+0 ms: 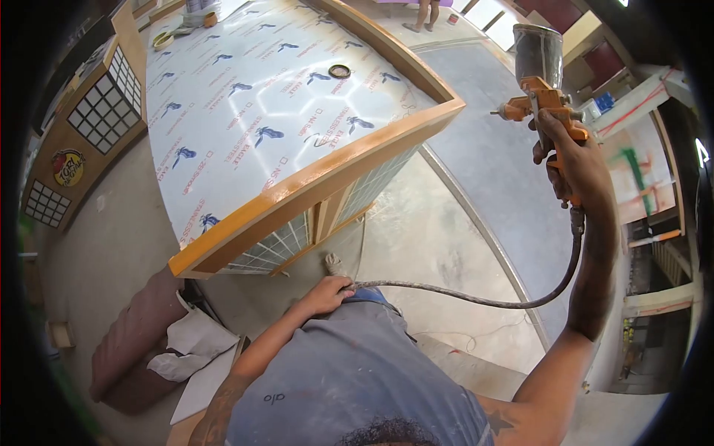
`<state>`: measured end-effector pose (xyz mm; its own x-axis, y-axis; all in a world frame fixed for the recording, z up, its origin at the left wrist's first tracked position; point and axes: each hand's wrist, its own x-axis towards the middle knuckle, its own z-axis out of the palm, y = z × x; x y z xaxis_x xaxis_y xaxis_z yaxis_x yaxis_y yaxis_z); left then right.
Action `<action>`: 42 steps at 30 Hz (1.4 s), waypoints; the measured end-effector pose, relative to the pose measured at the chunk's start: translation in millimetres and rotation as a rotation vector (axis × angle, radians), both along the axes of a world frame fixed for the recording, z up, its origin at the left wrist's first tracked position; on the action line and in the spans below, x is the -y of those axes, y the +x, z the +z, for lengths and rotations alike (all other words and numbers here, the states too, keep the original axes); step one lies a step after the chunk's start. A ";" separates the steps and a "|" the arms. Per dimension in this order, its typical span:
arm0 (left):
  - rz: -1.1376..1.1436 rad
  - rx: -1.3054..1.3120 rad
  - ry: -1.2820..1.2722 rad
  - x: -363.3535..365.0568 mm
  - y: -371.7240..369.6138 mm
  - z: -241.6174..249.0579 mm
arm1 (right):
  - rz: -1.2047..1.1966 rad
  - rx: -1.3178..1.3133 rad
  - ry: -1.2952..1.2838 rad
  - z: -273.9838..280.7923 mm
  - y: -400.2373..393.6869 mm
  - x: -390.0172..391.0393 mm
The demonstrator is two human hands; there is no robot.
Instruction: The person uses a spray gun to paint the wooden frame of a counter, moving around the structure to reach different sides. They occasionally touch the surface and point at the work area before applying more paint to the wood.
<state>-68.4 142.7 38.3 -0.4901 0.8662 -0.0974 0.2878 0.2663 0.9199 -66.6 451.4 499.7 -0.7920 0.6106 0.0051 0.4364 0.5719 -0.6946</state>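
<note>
My right hand (576, 160), raised at the right, is closed round the handle of an orange spray gun (547, 97). A grey, paint-stained cup (539, 56) sits on top of the gun, and its nozzle points left. From the gun's base a dark air hose (476, 299) loops down and across to my waist. There my left hand (326, 295) is closed on the hose. In front of me stands a counter with a wooden rim (320, 167), glossy along part of its near edge. Its top is covered in printed protective film (245, 126).
A dark tape roll (340, 71) lies on the film; a pale tape roll (163, 41) is at its far left. A brown covered object (137, 342) stands lower left. Wooden panelling with a round sign (68, 168) is farther left. Another person's legs (422, 13) show at the back.
</note>
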 end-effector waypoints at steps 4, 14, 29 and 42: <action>-0.024 0.006 -0.003 -14.4 -6.4 7.1 | -0.047 0.003 0.020 -5.3 -15.4 -37.6; 0.026 -0.022 0.068 -28.4 -9.0 -11.6 | -0.097 -0.043 0.081 -18.4 -38.4 -86.1; 0.012 0.027 0.021 -9.9 -11.6 -8.4 | -0.024 0.011 0.009 -3.0 -19.5 -25.0; 0.035 0.040 0.000 5.7 -18.0 -1.3 | -0.133 -0.002 0.061 -27.9 -59.8 -78.0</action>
<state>-86.4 137.1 37.0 -0.5161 0.8485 -0.1170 0.2416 0.2753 0.9305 -126.4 529.4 471.8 -0.7043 0.7084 0.0467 0.5097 0.5503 -0.6614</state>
